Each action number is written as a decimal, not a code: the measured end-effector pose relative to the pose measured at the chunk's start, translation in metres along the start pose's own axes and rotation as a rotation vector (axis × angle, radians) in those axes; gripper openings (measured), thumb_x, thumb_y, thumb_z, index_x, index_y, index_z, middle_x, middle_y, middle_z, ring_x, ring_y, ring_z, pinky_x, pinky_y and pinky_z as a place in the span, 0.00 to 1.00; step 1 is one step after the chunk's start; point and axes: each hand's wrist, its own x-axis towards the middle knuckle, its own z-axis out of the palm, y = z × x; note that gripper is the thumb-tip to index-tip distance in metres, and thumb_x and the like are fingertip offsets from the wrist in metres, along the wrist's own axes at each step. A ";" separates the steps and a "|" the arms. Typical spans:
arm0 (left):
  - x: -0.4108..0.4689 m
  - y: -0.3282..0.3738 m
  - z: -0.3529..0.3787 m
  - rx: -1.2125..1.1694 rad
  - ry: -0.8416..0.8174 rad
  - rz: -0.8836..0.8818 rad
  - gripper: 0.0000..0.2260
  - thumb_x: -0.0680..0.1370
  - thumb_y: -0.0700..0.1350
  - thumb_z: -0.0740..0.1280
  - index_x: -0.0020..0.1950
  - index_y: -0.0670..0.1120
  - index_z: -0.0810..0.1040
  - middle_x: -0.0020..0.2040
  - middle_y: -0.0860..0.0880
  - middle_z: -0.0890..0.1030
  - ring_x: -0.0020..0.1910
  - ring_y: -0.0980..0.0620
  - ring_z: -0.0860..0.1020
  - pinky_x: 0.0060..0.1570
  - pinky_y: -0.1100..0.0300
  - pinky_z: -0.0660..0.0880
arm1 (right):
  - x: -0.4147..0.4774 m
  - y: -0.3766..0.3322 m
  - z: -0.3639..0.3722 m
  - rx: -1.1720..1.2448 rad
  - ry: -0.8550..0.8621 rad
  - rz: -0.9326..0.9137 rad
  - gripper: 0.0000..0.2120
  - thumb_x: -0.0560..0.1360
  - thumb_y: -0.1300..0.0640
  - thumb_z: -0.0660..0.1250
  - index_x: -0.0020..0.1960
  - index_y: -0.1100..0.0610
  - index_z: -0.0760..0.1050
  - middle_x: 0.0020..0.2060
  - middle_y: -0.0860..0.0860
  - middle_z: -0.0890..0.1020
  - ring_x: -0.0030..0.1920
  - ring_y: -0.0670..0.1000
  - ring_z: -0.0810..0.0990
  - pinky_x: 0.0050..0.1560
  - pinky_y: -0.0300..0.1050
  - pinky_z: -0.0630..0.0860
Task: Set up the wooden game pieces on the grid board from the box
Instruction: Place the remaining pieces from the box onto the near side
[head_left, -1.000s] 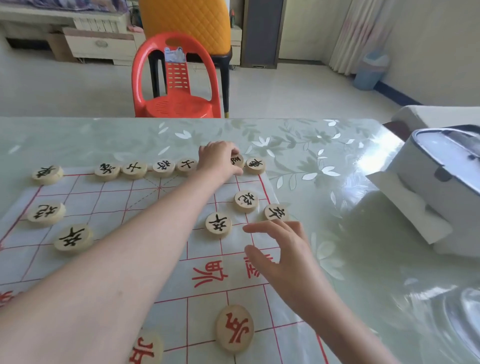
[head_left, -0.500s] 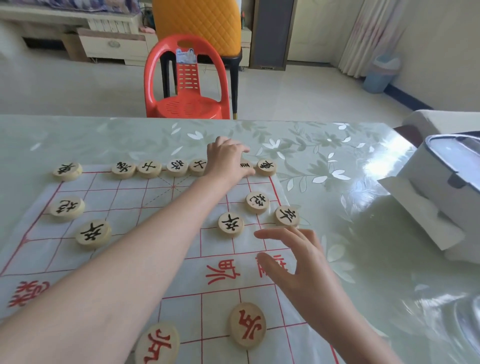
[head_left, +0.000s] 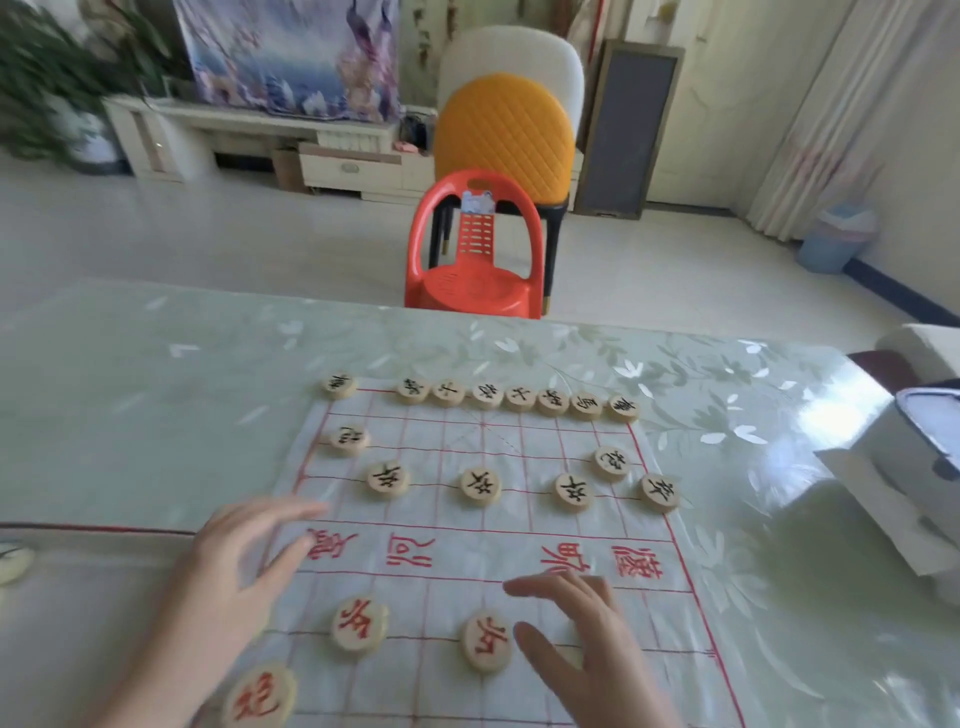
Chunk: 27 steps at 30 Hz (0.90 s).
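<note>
Back from the far row of the board (head_left: 519, 452), the left hand (head_left: 234, 571) now hangs at its near left edge, grip open, empty; the right hand (head_left: 582, 639) too, over the near side. Pieces (head_left: 480, 486) on the board look light, stiff, smooth: pinch one by its rim.

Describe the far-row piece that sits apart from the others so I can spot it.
Find the white grid board on the green table. Along its far edge, toward the red chair, runs a row of black-lettered wooden discs. The piece is at the left corner, alone, a gap separating it from seven close-set neighbours.
</note>
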 end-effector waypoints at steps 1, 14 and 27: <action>-0.020 -0.014 -0.020 0.041 0.000 -0.061 0.09 0.68 0.55 0.66 0.47 0.62 0.80 0.52 0.69 0.77 0.51 0.71 0.73 0.51 0.81 0.65 | -0.001 -0.012 0.008 0.001 -0.035 -0.019 0.13 0.65 0.40 0.58 0.49 0.32 0.73 0.52 0.31 0.75 0.56 0.35 0.66 0.55 0.25 0.62; -0.113 -0.044 -0.127 0.081 0.013 -0.298 0.17 0.73 0.35 0.68 0.46 0.59 0.75 0.48 0.58 0.78 0.50 0.57 0.72 0.45 0.74 0.61 | -0.011 -0.122 0.068 -0.046 -0.208 0.041 0.12 0.75 0.52 0.65 0.57 0.43 0.74 0.54 0.38 0.77 0.58 0.43 0.69 0.59 0.38 0.67; -0.118 -0.098 -0.157 0.343 0.014 -0.406 0.15 0.73 0.38 0.68 0.59 0.45 0.78 0.57 0.48 0.80 0.58 0.47 0.76 0.58 0.54 0.71 | -0.008 -0.175 0.095 -0.031 -0.279 0.022 0.12 0.75 0.56 0.64 0.59 0.48 0.74 0.49 0.35 0.73 0.60 0.44 0.68 0.59 0.36 0.64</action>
